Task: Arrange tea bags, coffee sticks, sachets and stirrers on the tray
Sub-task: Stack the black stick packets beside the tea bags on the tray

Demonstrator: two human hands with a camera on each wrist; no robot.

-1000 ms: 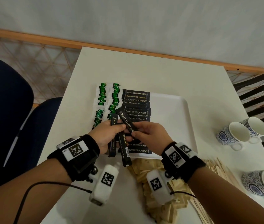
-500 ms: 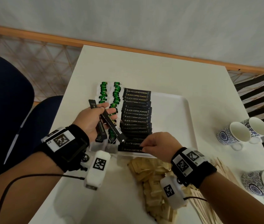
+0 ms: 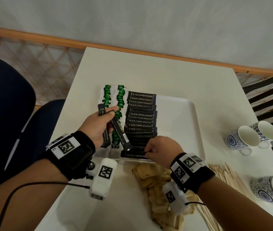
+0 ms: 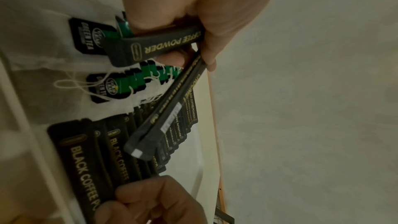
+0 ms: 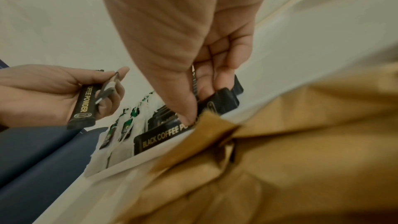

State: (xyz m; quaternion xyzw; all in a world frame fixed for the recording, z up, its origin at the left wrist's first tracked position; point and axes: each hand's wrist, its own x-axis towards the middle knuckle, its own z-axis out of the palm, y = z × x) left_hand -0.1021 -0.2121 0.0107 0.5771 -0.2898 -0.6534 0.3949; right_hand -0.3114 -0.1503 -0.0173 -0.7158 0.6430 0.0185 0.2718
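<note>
A white tray (image 3: 182, 117) holds two columns of green tea bags (image 3: 120, 99) on its left and a long overlapping column of black coffee sticks (image 3: 141, 117) beside them. My left hand (image 3: 99, 124) hovers over the tea bags and grips two loose black coffee sticks (image 4: 172, 42), one splayed out toward the column. At the near end of the column my right hand (image 3: 159, 150) pinches the nearest coffee stick (image 3: 132, 155), which lies flat by the tray's front rim (image 5: 112, 164). Brown sachets (image 3: 155, 180) and wooden stirrers (image 3: 222, 172) lie on the table in front of the tray.
Three blue-patterned cups (image 3: 242, 139) stand at the table's right edge. A dark blue chair (image 3: 7, 114) is left of the table, a black slatted chair (image 3: 269, 97) to the right. The tray's right half (image 3: 174, 130) is bare.
My left hand drew back left over the tea bags with its two sticks. My right hand took one stick down to the near end of the column, where it now lies.
</note>
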